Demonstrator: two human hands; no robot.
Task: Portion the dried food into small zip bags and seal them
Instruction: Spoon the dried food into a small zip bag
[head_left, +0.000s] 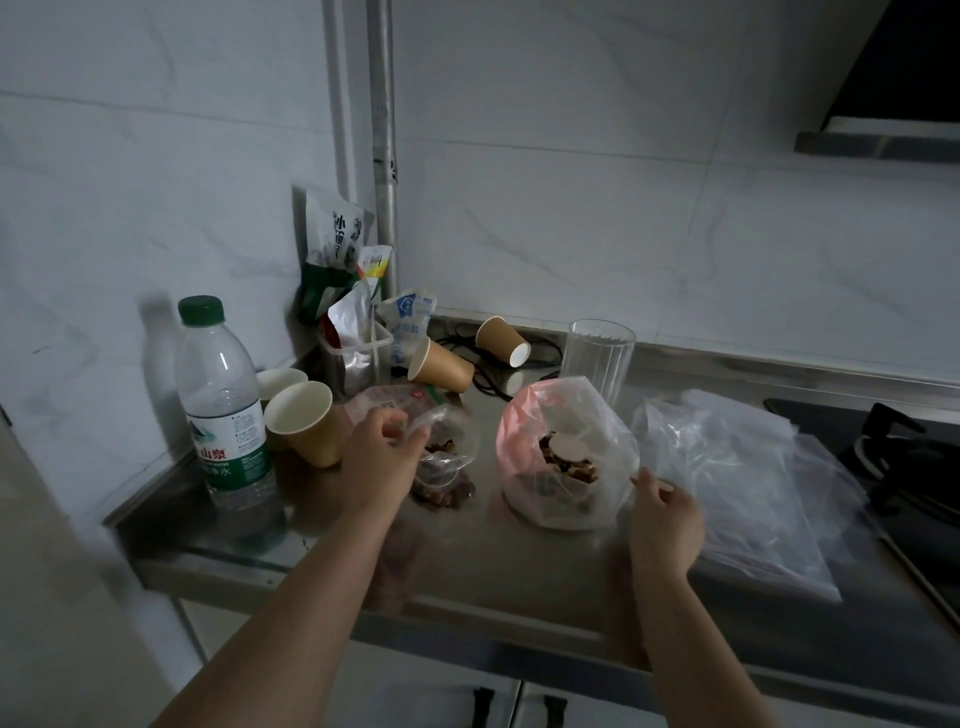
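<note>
Now my left hand (382, 452) pinches the small zip bag (444, 449) open for filling; my right hand (662, 512) pinches the big food bag (563, 457) to steady it.

Both bare forearms reach from the near edge toward the far wall, the left one angling in from the near left. The left hand (382, 457) lies back-up, fingers curled, thumb and fingertips pinching thin clear plastic (the grip point is partly hidden by the film). The right hand (665, 519) sits nearer and to the right — fingers bent, its fingertips nipping a slim pale edge.
</note>
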